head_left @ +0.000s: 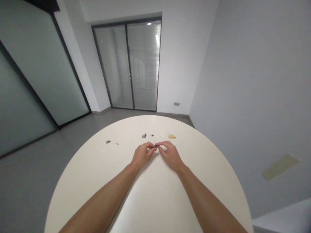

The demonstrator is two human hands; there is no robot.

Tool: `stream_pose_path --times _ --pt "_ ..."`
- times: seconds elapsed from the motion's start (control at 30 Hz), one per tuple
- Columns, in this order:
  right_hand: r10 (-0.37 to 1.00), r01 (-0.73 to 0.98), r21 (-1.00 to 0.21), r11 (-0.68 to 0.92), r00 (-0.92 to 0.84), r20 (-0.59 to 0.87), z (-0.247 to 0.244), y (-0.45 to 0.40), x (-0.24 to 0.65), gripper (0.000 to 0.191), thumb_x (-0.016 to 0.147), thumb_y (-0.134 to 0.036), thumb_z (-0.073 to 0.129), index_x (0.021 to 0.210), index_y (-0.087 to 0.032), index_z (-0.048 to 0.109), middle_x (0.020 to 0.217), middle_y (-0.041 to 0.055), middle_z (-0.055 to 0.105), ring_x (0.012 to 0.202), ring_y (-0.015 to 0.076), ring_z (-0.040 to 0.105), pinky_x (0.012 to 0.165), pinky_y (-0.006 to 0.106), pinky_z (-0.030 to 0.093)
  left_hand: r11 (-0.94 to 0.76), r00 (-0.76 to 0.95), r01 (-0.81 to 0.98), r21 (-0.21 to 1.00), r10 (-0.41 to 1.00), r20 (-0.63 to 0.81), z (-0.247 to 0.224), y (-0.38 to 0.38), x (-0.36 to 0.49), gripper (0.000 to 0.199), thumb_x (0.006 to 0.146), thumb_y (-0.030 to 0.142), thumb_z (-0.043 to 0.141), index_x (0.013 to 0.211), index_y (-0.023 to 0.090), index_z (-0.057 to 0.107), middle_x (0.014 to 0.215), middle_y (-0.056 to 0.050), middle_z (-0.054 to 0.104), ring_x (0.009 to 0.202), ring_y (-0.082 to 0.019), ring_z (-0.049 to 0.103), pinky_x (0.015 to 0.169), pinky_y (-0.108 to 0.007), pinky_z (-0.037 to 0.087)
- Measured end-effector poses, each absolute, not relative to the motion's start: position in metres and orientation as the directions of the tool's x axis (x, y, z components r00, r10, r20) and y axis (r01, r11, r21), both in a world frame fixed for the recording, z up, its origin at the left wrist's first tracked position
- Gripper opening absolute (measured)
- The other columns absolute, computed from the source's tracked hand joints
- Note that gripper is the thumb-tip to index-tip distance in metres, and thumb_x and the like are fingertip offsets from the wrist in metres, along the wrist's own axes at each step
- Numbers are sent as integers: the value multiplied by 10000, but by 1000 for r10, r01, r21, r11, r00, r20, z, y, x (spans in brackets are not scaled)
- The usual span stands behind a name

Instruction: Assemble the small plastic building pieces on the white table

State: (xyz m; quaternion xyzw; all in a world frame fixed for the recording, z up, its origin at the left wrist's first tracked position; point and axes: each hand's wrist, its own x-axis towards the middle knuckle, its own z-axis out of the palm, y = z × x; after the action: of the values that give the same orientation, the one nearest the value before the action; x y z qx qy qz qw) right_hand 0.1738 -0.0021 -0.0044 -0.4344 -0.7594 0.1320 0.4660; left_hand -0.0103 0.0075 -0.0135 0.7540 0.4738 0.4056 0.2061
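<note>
So, a pale-walled room is seen, closed in by frosted glass panels on the left and a pair of glass doors at the back. A strip of tape is stuck on the right wall. Most of the view below is taken up by a round white table, its near edge cut off by the frame, as are both forearms. Yellow pieces, grey pieces and some pale, hard-to-spot white bits are laid out past the hands; more scraps are scattered to the left. A small dark piece is pinched between the fingertips of the left hand and right hand, just above the tabletop, it seems. It's mostly covered by fingers, so its shape can't really be made out.
</note>
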Motion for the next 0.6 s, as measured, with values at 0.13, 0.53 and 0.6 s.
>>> stream_pose_path --times 0.13,0.53,0.6 --pt "770 519 -601 608 -201 605 -4 -3 174 186 911 -240 590 1040 -253 724 1053 38 738 1052 205 628 970 378 471 -459 233 546 700 886 400 -14 8 -11 166 905 323 575 934 237 715 952 -5 756 880 -180 676 859 -313 500" --pt "825 468 -697 544 -147 545 -7 1 174 222 881 -294 653 1090 -229 691 1053 54 730 1011 205 659 958 384 487 -466 249 550 693 884 397 -11 8 -10 208 932 325 535 944 224 716 975 -20 758 911 -182 685 866 -301 505" --pt "837 457 -715 529 -144 527 -9 3 175 218 882 -276 651 1091 -227 686 1057 50 731 997 201 667 951 381 489 -468 256 546 695 883 394 -10 8 -10 214 937 324 524 942 226 714 963 -14 759 913 -181 685 862 -298 504"
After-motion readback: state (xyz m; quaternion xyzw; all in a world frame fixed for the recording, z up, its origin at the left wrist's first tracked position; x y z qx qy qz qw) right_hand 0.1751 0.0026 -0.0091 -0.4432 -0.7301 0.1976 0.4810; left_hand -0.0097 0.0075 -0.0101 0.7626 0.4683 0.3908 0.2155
